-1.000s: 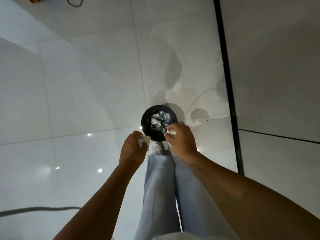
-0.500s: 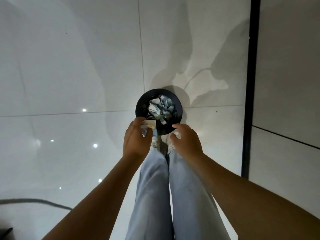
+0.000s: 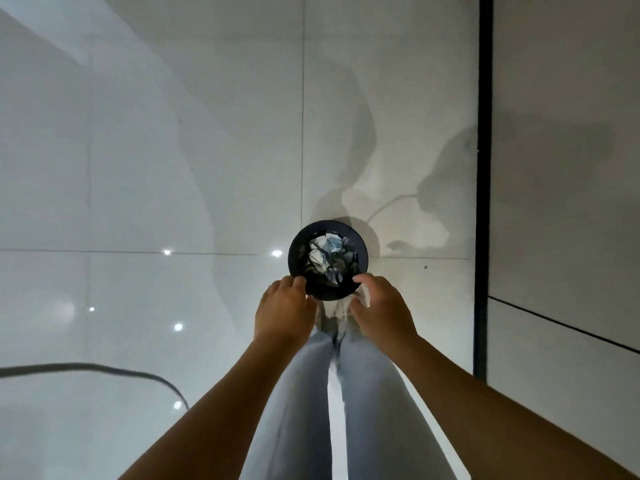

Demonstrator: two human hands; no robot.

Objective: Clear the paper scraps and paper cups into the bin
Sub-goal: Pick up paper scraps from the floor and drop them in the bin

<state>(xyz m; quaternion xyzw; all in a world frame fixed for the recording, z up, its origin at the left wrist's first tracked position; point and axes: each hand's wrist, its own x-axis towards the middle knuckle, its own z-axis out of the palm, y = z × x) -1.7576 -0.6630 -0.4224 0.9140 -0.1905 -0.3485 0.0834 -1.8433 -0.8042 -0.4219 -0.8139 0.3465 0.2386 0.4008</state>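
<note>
A round black bin [image 3: 294, 261] stands on the pale tiled floor just beyond my feet, with crumpled paper scraps [image 3: 320, 259] piled inside it. My left hand [image 3: 282, 308] hovers at the bin's near left rim with its fingers curled downward; no paper shows in it, and what lies under the fingers is hidden. My right hand [image 3: 381, 310] is at the near right rim and grips a white paper scrap [image 3: 364, 296] that peeks out below its fingers. No paper cup is in view.
My legs in light jeans [image 3: 294, 410] reach down to my shoes [image 3: 337, 311] beside the bin. A dark cable [image 3: 104, 368] curves over the floor at the lower left. A black strip [image 3: 483, 168] runs along the floor on the right.
The white scrap that stuck out of my left hand is no longer visible. Both hands have drawn closer to the bin's near rim, the right one still holding its scrap.
</note>
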